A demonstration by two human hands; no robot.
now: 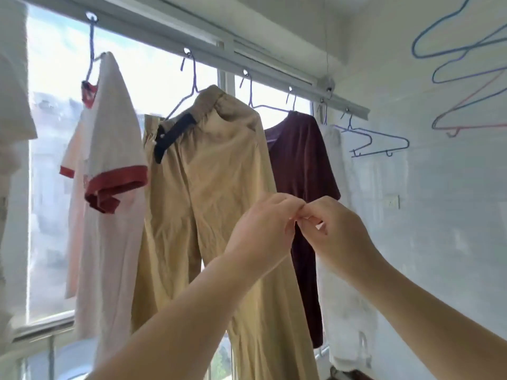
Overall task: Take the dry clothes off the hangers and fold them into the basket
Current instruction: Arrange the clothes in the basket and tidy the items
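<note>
My left hand [263, 226] and right hand [336, 229] met in front of me, fingertips touching at the middle, fingers curled in — whether they pinched anything between them I could not tell; nothing showed there. Just behind my left knuckles hung the beige trousers [208, 187] on their hanger, and directly beyond my fingertips the maroon shirt [299, 163]; up and to the right of my right hand two empty hangers [381, 144] dangled from the rail [274, 75]. The white tee with red trim [109, 165] hung well off past my left hand. No basket was in sight. I judged I stood between garments — next I had to reach up and slip one off its hanger.
</note>
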